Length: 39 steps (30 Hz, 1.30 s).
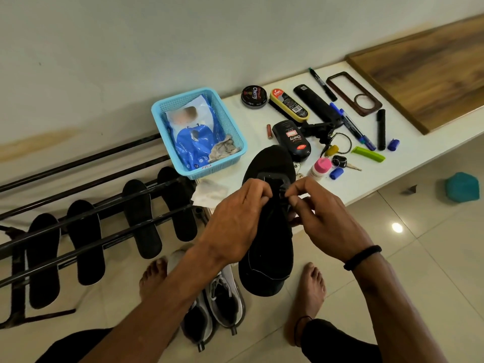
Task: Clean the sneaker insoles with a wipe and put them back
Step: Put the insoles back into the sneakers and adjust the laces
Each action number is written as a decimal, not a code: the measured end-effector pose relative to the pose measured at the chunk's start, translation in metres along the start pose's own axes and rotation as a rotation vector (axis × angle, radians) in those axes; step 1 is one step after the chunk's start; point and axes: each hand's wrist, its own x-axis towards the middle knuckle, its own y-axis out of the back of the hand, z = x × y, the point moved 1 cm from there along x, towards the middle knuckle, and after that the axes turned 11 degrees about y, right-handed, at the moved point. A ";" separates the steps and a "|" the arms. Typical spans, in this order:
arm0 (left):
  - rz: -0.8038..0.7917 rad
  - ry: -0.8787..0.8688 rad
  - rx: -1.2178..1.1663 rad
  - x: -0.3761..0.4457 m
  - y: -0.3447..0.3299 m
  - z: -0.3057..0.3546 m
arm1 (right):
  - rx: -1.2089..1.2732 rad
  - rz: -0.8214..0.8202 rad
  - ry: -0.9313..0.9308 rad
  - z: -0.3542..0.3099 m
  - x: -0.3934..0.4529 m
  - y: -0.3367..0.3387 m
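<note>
A black sneaker (269, 244) is held in front of me, toe resting toward the white ledge (379, 176). My left hand (235, 218) pinches the lace area at the shoe's left side, and my right hand (319, 216) pinches it from the right. Several black insoles (141, 218) lie across the bars of a black rack (78, 231) on the left. A used white wipe (209, 192) lies on the ledge's near corner. The blue wipe pack (193, 137) sits in a light-blue basket (159, 119).
A grey-and-white sneaker pair (217, 305) stands on the tiled floor between my bare feet. The ledge carries polish tins, a brush, markers, keys and small bottles (318, 167). A wooden board (424, 74) lies at the far right. A teal object (462, 187) lies on the floor.
</note>
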 end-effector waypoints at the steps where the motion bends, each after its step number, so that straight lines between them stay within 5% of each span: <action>1: -0.004 0.010 -0.016 0.000 0.000 -0.001 | 0.001 0.000 -0.010 0.001 0.001 0.000; 14: -0.036 -0.038 0.019 0.011 0.001 -0.013 | -0.284 0.124 0.028 0.002 0.013 -0.016; 23: -0.080 -0.071 0.077 0.012 0.005 -0.017 | -0.330 0.030 0.007 0.004 0.014 -0.021; 32: -0.035 0.000 -0.149 0.014 0.007 -0.018 | -0.200 0.114 -0.020 0.007 0.013 -0.018; 39: 0.007 0.011 -0.034 0.015 -0.002 -0.019 | -0.352 0.206 0.007 0.015 0.019 -0.024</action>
